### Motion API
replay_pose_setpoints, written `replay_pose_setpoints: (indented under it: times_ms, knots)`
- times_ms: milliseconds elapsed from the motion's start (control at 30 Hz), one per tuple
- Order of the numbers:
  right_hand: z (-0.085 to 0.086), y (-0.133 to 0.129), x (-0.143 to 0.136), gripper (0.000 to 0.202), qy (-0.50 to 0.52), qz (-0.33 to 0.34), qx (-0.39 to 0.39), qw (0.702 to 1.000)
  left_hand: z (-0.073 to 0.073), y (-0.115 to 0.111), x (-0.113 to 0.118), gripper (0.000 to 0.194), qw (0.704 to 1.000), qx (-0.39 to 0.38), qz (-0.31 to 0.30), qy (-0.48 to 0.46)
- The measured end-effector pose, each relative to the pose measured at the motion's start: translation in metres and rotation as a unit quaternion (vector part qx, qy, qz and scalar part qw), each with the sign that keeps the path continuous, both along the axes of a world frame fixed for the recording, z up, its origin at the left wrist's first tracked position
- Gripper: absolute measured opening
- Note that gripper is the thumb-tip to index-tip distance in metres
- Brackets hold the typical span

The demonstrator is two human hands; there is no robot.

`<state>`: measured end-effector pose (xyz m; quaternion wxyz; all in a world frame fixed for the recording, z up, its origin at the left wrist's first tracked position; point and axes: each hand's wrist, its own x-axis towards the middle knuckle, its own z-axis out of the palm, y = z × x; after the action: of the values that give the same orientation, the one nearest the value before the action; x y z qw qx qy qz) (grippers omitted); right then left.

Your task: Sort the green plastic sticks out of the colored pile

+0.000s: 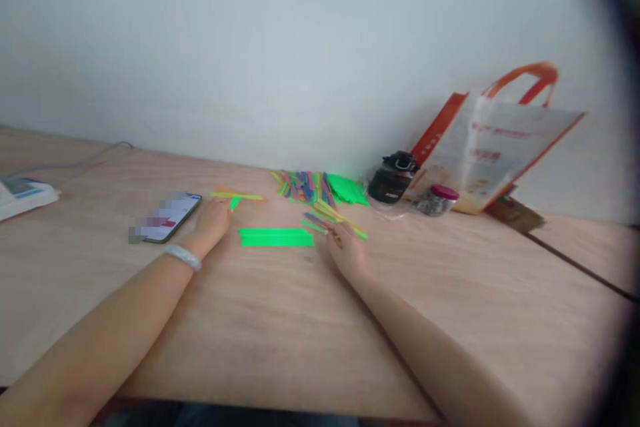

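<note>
My left hand, with a pale bangle at the wrist, is closed on a short green strip that pokes out past the fingertips. Just beyond it lie yellow and orange strips. Fingers curled, my right hand pinches a loose fan of thin coloured strips, purple, green and yellow; how many it grips is unclear. Between the hands, a flat row of bright green strips rests on the table.
Near the wall is a pile of mixed coloured strips with a green bundle beside it. To the right stand a dark bottle, a pink-lidded jar and a carrier bag. A phone and a white device lie left.
</note>
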<state>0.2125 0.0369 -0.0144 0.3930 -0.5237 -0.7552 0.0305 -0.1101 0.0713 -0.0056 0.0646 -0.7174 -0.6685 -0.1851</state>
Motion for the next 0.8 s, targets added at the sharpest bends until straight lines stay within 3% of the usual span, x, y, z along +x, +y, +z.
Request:
replay_pose_setpoints:
  times_ms: [167,267,333,433,500,633,800]
  knots:
    - [0.000,0.006,0.015,0.028,-0.108,-0.051,-0.011,0.993,0.004,0.000,0.003,0.029,0.999,-0.027,0.026,0.021]
    - [-0.001,0.006,0.017,0.024,-0.164,-0.070,-0.021,0.984,0.007,-0.006,0.011,0.032,0.999,0.035,0.026,0.022]
    - [-0.001,0.004,0.016,0.024,-0.189,-0.084,-0.022,0.978,0.007,-0.014,0.024,0.032,0.996,0.084,-0.032,0.012]
    - [0.000,0.001,0.016,0.023,-0.225,-0.100,-0.021,0.969,0.005,-0.030,0.054,0.027,0.970,0.095,-0.223,0.006]
    - [0.001,0.000,0.017,0.020,-0.240,-0.107,-0.024,0.965,0.003,-0.041,0.075,0.026,0.951,0.076,-0.299,0.023]
    - [0.002,-0.001,0.019,0.018,-0.247,-0.102,-0.029,0.963,0.001,-0.057,0.100,0.022,0.941,0.042,-0.333,0.042]
    - [0.001,0.002,0.015,0.020,-0.276,-0.102,-0.022,0.955,0.003,-0.064,0.103,0.017,0.931,0.047,-0.359,0.052]
